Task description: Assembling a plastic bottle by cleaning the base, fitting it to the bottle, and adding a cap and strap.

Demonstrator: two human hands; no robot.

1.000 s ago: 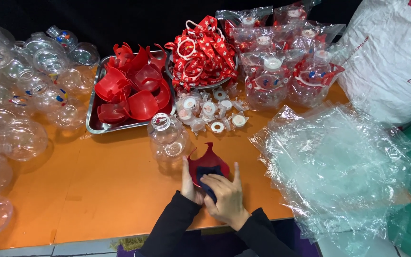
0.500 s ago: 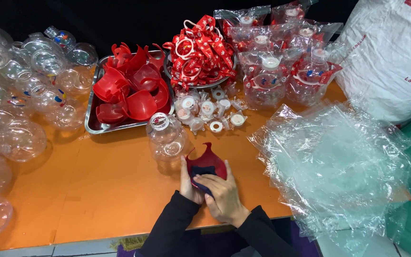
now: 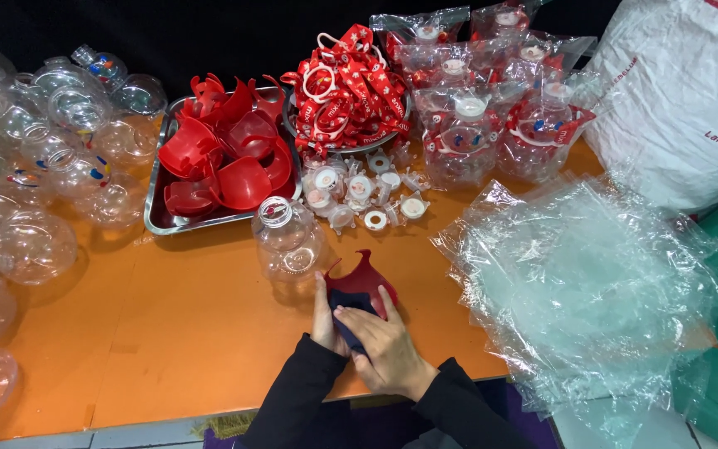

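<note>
While our two hands close round it, the red cap [image 3: 365, 281] lies low in the centre of the frame on the orange table [image 3: 193, 333], a dark piece [image 3: 349, 309] pressed against its near side. Our left hand [image 3: 324, 320] cups the cap's left edge, fingers curled about it; our right hand [image 3: 386, 345] lies over the dark piece, fingers bent and gripping it. Since a second ago the right hand has shifted a little leftward and lower over the cap, which has hardly moved. Just above and left stands a clear bottle [image 3: 286, 241], unmoved. Farther up sit a steel tray [image 3: 158, 216] of red caps, white lids [image 3: 359, 195] and a bowl of red straps [image 3: 346, 87]. Clear bags [image 3: 583, 283] spread at the right, clear bottles [image 3: 35, 166] crowd the left.
</note>
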